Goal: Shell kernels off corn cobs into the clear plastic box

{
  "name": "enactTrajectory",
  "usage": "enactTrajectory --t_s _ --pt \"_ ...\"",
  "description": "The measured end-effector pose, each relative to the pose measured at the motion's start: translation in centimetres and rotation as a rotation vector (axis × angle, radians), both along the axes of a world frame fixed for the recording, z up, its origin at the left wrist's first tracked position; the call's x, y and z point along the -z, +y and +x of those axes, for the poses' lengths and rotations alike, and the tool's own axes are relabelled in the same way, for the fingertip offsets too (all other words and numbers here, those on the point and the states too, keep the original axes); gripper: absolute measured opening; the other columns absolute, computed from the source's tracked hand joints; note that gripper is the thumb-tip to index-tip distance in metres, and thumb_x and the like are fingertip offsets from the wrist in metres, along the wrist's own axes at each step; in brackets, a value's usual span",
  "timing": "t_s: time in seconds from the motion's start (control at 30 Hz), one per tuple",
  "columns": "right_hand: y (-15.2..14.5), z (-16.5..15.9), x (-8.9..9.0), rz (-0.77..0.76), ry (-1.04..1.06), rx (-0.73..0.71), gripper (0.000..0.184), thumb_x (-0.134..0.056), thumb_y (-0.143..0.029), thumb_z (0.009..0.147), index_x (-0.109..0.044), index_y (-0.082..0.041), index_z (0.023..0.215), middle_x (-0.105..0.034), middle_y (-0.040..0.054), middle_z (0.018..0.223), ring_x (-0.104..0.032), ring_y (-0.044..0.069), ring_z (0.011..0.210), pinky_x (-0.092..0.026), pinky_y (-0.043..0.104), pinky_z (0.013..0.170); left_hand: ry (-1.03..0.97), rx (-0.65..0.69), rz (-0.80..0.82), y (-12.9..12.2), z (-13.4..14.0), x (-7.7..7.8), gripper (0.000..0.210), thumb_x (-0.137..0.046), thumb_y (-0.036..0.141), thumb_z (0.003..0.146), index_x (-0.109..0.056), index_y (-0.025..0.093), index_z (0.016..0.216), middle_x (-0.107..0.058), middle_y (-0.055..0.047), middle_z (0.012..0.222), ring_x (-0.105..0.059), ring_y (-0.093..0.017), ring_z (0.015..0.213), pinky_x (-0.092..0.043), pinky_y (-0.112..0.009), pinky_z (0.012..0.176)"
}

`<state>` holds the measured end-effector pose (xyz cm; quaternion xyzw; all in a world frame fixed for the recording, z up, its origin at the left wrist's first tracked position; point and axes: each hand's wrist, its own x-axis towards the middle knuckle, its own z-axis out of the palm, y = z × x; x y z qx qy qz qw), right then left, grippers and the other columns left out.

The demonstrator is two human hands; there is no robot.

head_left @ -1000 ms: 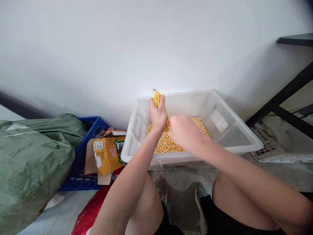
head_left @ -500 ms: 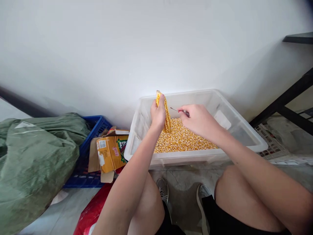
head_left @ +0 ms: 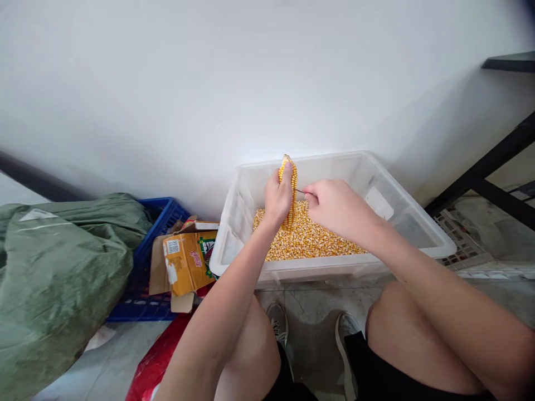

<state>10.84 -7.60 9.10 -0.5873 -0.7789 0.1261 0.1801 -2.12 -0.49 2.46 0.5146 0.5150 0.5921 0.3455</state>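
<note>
My left hand [head_left: 279, 196] is wrapped around an ear of corn [head_left: 294, 181], held nearly upright above a clear plastic bin [head_left: 418, 223]. Its rows of yellow kernels face right, and the pale end points up. In my right hand [head_left: 328, 199] is a small screwdriver [head_left: 300, 191]; only its thin metal shaft shows, as my fingers hide the handle. The shaft's tip meets the right side of the ear. Loose corn kernels [head_left: 317, 239] cover the floor of the bin below both hands.
A white wall [head_left: 267, 72] rises behind the bin. To the left are a blue crate [head_left: 167, 209], a torn orange carton [head_left: 184, 267], a green sack [head_left: 71, 278] and a red bag [head_left: 154, 353]. Black metal framing [head_left: 493, 172] stands at the right.
My left hand has shifted right with the ear of corn, which is now more upright. The screwdriver's tip, apart from the ear before, now touches it.
</note>
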Motion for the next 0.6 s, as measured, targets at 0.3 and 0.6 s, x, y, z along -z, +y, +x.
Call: enactTrajectory --t_s 0.3,0.6 --pt "-1.4 -5.7 1.2 0.119 -0.188 0.011 0.032 -0.043 -0.002 0.084 -0.068 -0.002 0.104 -0.069 0.0208 0.084 -0.065 0.024 0.075 -0.042 0.031 0.059 0.276 -0.176 0.027 0.0 -0.8 -0.2 0.044 -0.043 0.063 0.093 -0.053 0.023 0.080 -0.052 -0.004 0.071 -0.059 -0.023 0.079 -0.044 -0.040 0.082" --pt "1.7 0.6 0.4 -0.017 0.238 -0.027 0.025 -0.045 -0.021 0.091 -0.069 -0.015 0.090 -0.060 0.0035 0.062 -0.046 0.012 0.051 -0.030 0.029 0.054 -0.007 0.039 -0.073 0.6 -1.0 0.2 0.058 -0.040 0.079 0.083 -0.051 0.022 0.075 -0.049 -0.002 0.067 -0.059 -0.019 0.068 -0.053 -0.038 0.067"
